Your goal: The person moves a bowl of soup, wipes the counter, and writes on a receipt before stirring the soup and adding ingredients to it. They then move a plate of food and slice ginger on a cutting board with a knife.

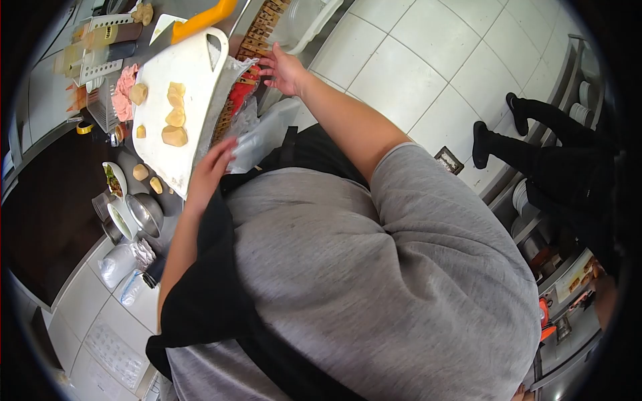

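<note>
My right hand [284,70] is stretched out past the counter's front edge, fingers apart, with nothing visible in it. Its fingertips are close to the corner of a grey cloth [239,65] under the cutting board. Near the board's lower right edge is my left hand [217,160], its fingers extended and slightly blurred. The white cutting board [190,87] bears several pale tan pieces of root vegetable [174,136], some cut flat. A clear plastic bag [257,137] hangs by the counter, between my hands and my apron [311,147].
Beyond the board lie a tool with a yellow handle [207,20], a pink cloth [124,93] and sauce bottles [110,36]. To the left are a metal bowl [145,214] and white dishes [122,219]. Another person [562,160] in black stands by shelves behind me.
</note>
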Demonstrator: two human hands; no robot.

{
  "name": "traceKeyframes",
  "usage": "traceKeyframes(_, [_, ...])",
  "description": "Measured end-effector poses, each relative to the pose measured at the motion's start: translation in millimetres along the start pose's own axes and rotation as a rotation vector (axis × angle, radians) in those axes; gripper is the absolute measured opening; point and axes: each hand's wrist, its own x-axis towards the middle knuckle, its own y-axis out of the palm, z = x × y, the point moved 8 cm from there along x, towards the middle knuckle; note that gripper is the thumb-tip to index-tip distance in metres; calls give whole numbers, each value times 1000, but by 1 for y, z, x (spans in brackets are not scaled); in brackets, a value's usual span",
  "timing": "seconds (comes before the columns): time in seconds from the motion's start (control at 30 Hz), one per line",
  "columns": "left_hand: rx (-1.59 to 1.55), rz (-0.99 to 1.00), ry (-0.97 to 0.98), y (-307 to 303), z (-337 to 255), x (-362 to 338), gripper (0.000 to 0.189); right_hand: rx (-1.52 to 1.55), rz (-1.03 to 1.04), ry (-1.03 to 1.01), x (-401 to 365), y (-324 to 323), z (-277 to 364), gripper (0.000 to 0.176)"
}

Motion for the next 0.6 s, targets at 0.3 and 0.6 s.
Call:
traceKeyframes(0.3, [321,-315,175,4,-24,77,77,36,-152,-38,-13,2,-10,47])
traceKeyframes(0.6, [474,-341,265,3,-17,75,79,-129,-37,202,-13,8,-82,25])
